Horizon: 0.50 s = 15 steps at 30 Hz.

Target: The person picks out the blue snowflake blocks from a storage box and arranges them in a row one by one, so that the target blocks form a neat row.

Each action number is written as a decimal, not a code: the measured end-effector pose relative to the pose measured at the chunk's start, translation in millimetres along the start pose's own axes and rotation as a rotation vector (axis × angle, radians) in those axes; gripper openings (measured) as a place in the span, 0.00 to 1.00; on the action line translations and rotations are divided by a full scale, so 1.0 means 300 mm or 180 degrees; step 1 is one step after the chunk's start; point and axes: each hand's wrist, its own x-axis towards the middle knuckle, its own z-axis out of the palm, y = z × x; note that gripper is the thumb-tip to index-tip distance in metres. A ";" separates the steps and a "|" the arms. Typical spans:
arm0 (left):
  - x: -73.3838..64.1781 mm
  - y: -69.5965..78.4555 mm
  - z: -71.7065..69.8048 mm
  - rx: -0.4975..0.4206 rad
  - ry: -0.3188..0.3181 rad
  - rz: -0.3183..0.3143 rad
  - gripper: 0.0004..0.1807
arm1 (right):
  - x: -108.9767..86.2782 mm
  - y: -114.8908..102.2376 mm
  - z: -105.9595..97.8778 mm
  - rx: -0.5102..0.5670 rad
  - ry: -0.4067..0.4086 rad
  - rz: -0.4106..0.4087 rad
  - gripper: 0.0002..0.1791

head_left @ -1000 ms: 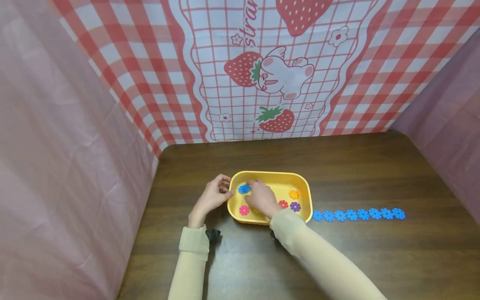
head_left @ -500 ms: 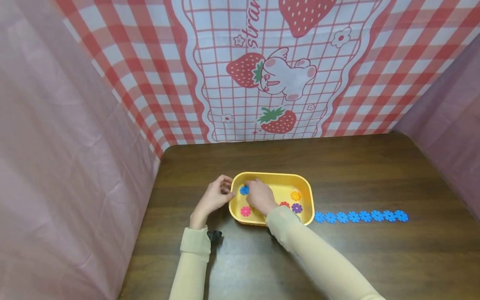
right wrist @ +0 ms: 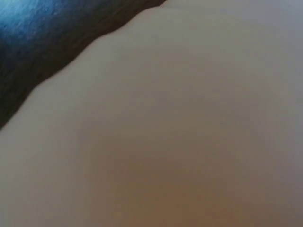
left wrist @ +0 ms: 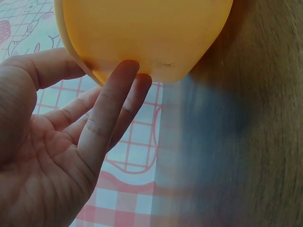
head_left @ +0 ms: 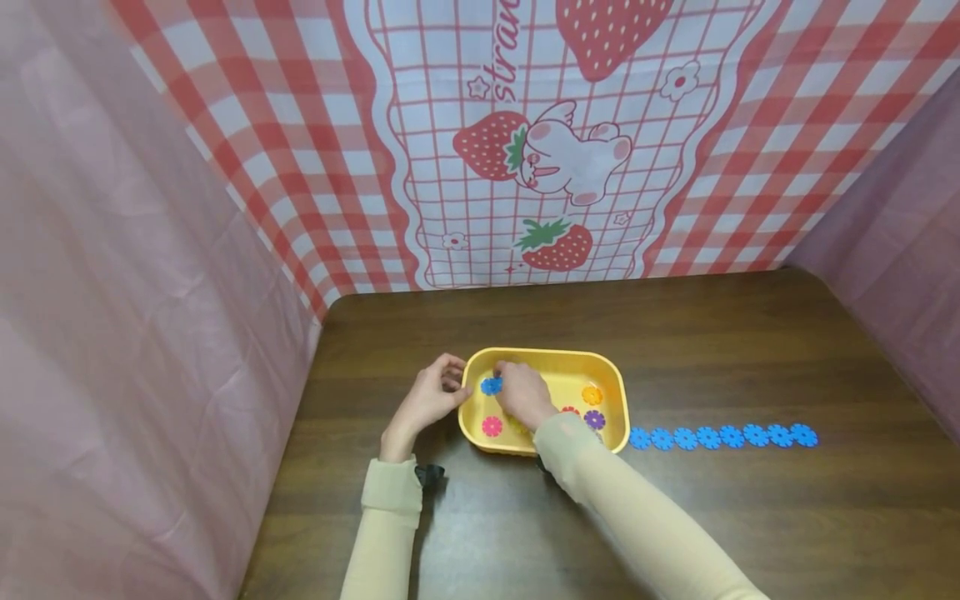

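A yellow plastic tub (head_left: 555, 360) stands on the wooden table in the head view. My left hand (head_left: 427, 400) grips its left end; in the left wrist view the thumb is at the rim and fingertips (left wrist: 125, 68) press the outer wall. Inside the tub, my right hand (head_left: 525, 396) has its fingers curled down at a blue interlocking disc (head_left: 491, 386), which it appears to pinch; the fingertips are partly hidden. Pink (head_left: 492, 427), orange (head_left: 592, 396), purple (head_left: 594, 419) and partly covered red (head_left: 570, 412) discs lie on the tub floor.
A row of several blue discs (head_left: 731, 437) runs rightward across the table (head_left: 720, 350) from the tub's lower right corner. A checked strawberry cloth (head_left: 420, 208) hangs behind, with a pink curtain (head_left: 150, 333) at the left. The right wrist view is mostly blurred sleeve.
The right hand stays in the tub, its fingers shifting slightly at the blue disc, which now shows tilted. The left hand keeps its place on the tub. The head view has shifted a little.
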 end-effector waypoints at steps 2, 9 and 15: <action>0.000 -0.002 0.002 0.0007 0.0001 -0.0004 0.19 | 0.001 0.004 0.001 0.0013 0.0006 0.0000 0.13; 0.003 -0.002 0.005 0.0013 0.0018 -0.0061 0.19 | 0.005 0.014 -0.004 0.0058 0.0003 -0.0017 0.16; 0.000 0.000 0.002 0.0020 0.0001 -0.0060 0.19 | -0.007 0.004 -0.031 0.0104 -0.0071 0.0041 0.17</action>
